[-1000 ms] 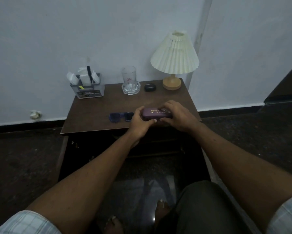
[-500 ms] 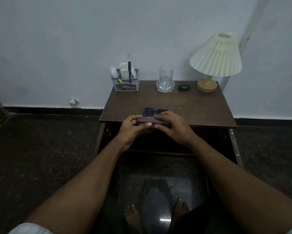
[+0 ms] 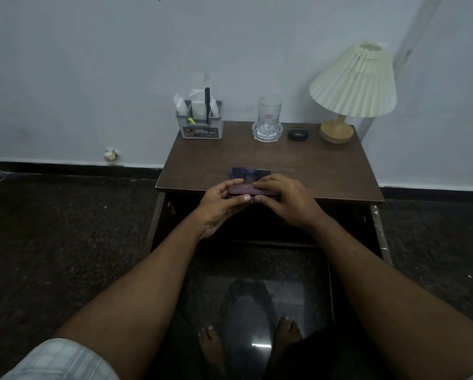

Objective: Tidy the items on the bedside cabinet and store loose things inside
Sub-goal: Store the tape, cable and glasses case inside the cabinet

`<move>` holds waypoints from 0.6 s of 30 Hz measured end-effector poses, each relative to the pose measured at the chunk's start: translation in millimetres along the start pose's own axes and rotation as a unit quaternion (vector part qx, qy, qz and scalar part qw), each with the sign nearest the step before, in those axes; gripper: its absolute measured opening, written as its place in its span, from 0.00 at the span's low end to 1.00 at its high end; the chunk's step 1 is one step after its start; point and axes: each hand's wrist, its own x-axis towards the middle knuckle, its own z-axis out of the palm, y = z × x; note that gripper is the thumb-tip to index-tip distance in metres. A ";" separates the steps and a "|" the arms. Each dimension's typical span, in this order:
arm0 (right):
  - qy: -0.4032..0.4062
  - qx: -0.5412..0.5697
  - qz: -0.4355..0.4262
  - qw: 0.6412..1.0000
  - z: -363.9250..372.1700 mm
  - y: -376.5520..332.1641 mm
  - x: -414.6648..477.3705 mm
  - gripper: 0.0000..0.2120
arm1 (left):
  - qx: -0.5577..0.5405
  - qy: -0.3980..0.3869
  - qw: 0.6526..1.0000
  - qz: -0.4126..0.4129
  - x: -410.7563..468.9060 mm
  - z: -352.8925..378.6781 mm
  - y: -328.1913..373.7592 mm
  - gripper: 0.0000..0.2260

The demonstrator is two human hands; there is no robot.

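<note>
I hold a purple glasses case (image 3: 243,190) level over the front edge of the brown bedside cabinet (image 3: 312,171). My left hand (image 3: 219,204) grips its left end and my right hand (image 3: 284,198) covers its right end, thumbs underneath. Just behind the case, dark blue sunglasses (image 3: 246,172) lie flat on the cabinet top. The case looks closed.
Along the back of the top stand a grey organizer (image 3: 199,122) with papers and a pen, a glass (image 3: 268,119) on a coaster, a small black earbud case (image 3: 298,134) and a pleated lamp (image 3: 350,86). Below the top is a dark open compartment (image 3: 257,226). My bare feet are on the glossy floor.
The case came toward me to the cabinet's front edge and tipped flatter. My head shifted, so the cabinet now sits centred in view.
</note>
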 end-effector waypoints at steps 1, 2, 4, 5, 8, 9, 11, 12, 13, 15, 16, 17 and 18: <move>-0.001 0.003 -0.001 1.000 -0.4 -0.2 0.4 0.17 | -0.002 0.000 1.000 0.000 -0.8 -0.4 0.5 0.26; -0.002 0.007 0.000 1.000 -0.6 -0.4 1.3 0.17 | -0.001 -0.001 1.000 0.002 -1.8 -1.6 1.2 0.27; 0.002 0.022 0.018 1.000 -0.5 -1.6 3.8 0.16 | 0.024 -0.004 1.000 0.008 -4.3 -4.6 2.2 0.30; 0.016 0.030 0.035 0.999 -0.6 -1.8 5.4 0.15 | 0.045 -0.009 0.999 0.013 -5.8 -5.5 2.0 0.32; 0.081 0.042 0.087 0.992 -0.6 0.8 9.5 0.11 | 0.108 -0.026 0.994 0.013 -9.2 -7.5 0.6 0.38; 0.090 0.046 0.102 0.990 -0.4 2.2 10.3 0.09 | 0.123 -0.034 0.992 0.008 -9.9 -7.8 0.8 0.41; 0.091 0.051 0.126 0.986 0.7 5.0 11.2 0.06 | 0.147 -0.047 0.988 -0.003 -12.0 -8.6 3.1 0.47; 0.087 0.052 0.135 0.986 1.6 6.1 11.3 0.06 | 0.162 -0.051 0.985 -0.007 -13.6 -8.9 4.2 0.49; 0.079 0.056 0.142 0.985 2.8 6.5 11.4 0.06 | 0.177 -0.054 0.983 -0.010 -15.5 -9.5 5.2 0.50; 0.054 0.067 0.153 0.984 5.1 5.9 11.7 0.06 | 0.203 -0.048 0.978 -0.021 -20.1 -11.9 6.5 0.51; 0.043 0.076 0.157 0.984 6.3 4.8 11.8 0.07 | 0.213 -0.042 0.976 -0.028 -22.3 -13.3 7.0 0.51; 0.035 0.083 0.161 0.983 7.0 3.5 11.7 0.06 | 0.220 -0.036 0.974 -0.032 -24.7 -14.7 6.9 0.52; 0.028 0.090 0.166 0.982 7.7 2.1 12.1 0.06 | 0.227 -0.032 0.973 -0.035 -26.9 -15.8 6.6 0.52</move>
